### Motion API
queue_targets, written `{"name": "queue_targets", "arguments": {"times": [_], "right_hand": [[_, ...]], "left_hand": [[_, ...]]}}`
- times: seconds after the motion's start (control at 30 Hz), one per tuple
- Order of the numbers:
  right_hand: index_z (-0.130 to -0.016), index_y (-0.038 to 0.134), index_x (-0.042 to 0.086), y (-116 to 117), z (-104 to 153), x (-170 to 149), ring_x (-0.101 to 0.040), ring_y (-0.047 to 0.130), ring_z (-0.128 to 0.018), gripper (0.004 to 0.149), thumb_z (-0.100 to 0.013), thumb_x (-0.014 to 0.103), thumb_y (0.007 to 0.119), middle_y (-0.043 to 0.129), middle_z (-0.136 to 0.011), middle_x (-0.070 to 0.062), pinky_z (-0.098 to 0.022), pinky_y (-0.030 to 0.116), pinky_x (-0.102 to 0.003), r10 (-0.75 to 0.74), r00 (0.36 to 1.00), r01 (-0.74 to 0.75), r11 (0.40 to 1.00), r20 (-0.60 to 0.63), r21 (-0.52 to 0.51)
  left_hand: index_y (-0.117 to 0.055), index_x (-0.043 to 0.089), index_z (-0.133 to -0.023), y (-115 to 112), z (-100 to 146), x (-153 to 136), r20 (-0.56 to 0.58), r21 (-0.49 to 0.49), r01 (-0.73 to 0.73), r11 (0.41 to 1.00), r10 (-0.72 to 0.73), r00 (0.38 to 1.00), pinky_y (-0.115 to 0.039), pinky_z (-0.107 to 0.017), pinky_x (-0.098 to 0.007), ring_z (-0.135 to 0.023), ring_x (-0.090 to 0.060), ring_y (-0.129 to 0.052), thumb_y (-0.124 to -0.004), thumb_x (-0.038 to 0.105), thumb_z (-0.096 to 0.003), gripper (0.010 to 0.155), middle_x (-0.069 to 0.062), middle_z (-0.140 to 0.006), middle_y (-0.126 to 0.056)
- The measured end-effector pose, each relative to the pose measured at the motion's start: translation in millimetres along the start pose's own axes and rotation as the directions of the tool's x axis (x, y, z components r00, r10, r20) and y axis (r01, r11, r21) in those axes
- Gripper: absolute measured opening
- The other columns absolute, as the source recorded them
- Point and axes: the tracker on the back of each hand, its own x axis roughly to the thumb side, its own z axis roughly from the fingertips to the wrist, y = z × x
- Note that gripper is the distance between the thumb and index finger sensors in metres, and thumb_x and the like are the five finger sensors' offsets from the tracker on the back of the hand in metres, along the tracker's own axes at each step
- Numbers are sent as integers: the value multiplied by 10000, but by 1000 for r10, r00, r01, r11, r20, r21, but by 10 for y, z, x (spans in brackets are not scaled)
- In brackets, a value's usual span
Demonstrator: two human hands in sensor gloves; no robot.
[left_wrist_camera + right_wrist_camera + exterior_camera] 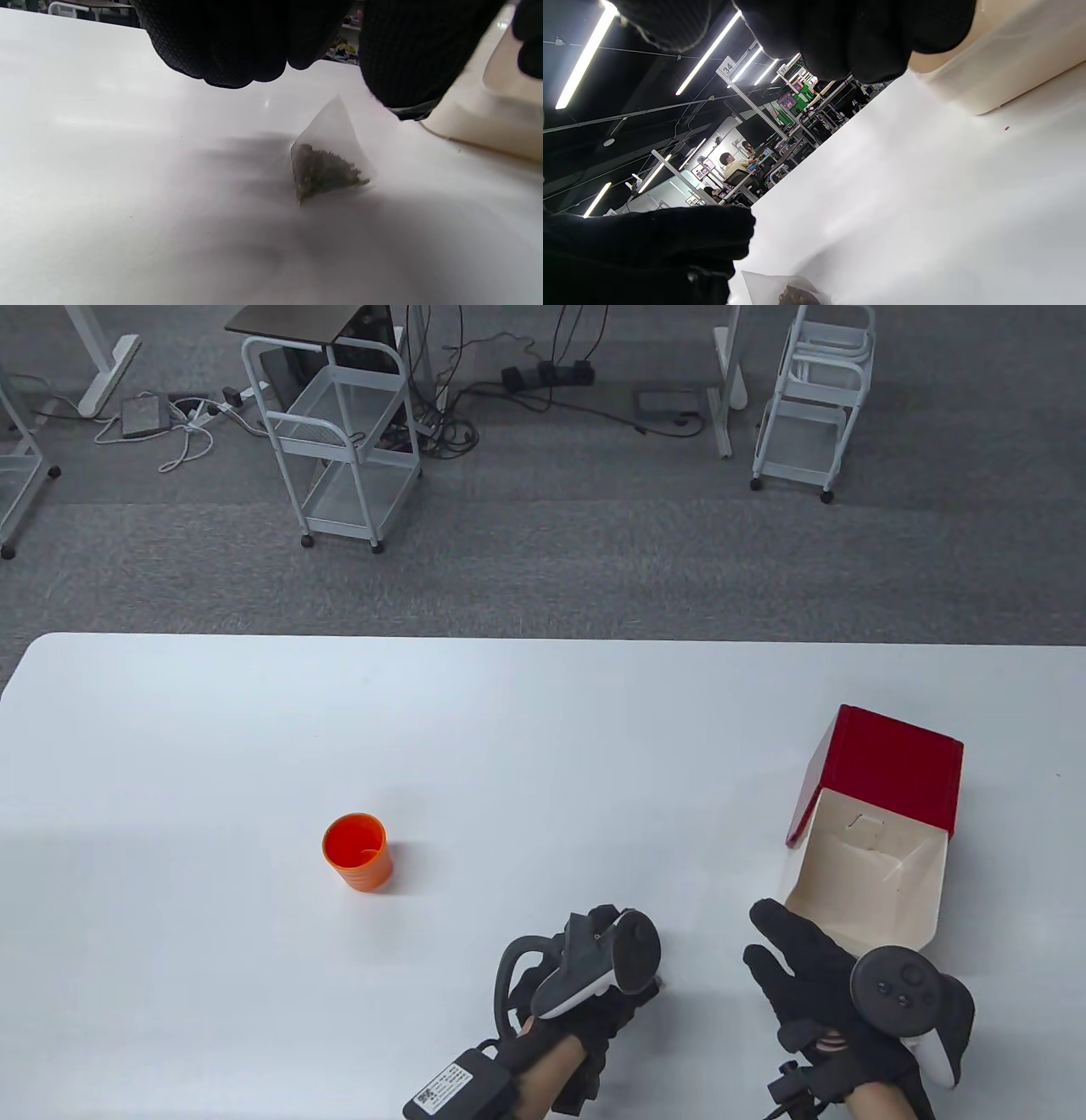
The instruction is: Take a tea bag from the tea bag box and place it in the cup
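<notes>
A pyramid tea bag (326,163) with dark leaves lies on the white table (254,729), just below my left hand (322,80). The left hand's fingers (220,46) and thumb (407,59) hang apart above the bag's tip and do not grip it. In the table view the left hand (624,984) is near the front edge and hides most of the bag. My right hand (789,976) is open and empty, fingers spread, at the cream flap of the open red tea bag box (882,780). The orange cup (357,853) stands upright and empty, left of both hands.
The box's cream flap (488,114) lies on the table close to the right of the tea bag. The right wrist view shows the flap (1009,63), the bag's corner (793,294) and the left glove (649,245). Wire carts stand on the floor beyond the table.
</notes>
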Motion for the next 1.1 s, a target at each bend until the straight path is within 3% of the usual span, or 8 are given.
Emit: {"name": "queue_targets", "arguments": {"times": [0.27,0.47,0.63,0.87,1.1], "right_hand": [[-969,656,140,22,-6,8,-481,780,-816,624,-467,503,725,726,-985,-200,-625,670,-570,15,1000,-15,1000,-1,14],[-968,656,140,32,-10,8,-482,779,-816,621,-467,499,728,725,-986,-201,-625,670,-570,22,1000,-22,1000,-1,20],[-969,655,140,35,-12,8,-483,779,-816,622,-466,498,729,725,-986,-200,-625,670,-570,24,1000,-23,1000,-4,21],[-969,656,137,29,-13,4,-482,780,-815,621,-467,496,730,725,-985,-202,-625,669,-571,23,1000,-22,1000,-7,17],[-968,658,137,36,-14,5,-485,778,-815,620,-467,496,729,726,-984,-203,-625,669,-572,26,1000,-25,999,-6,22]], "left_hand": [[-765,364,-982,-174,-84,84,-39,41,157,987,-155,987,-792,-683,-331,-893,-204,-902,-841,539,-420,594,42,-1043,-840],[-866,411,-830,-201,-104,31,-66,67,163,984,-159,985,-840,-621,-298,-779,-151,-982,-867,471,-425,410,94,-897,-953],[-893,392,-801,-183,-98,-24,-66,84,122,989,-116,991,-859,-586,-293,-718,-140,-1012,-868,460,-426,382,83,-820,-998],[-906,380,-787,-36,-6,-111,-41,142,65,988,-60,997,-865,-569,-303,-696,-153,-1021,-870,448,-423,372,72,-797,-1011],[-911,372,-781,291,149,-292,-40,265,31,964,-21,999,-868,-560,-309,-686,-159,-1026,-871,443,-421,369,59,-791,-1016]]}}
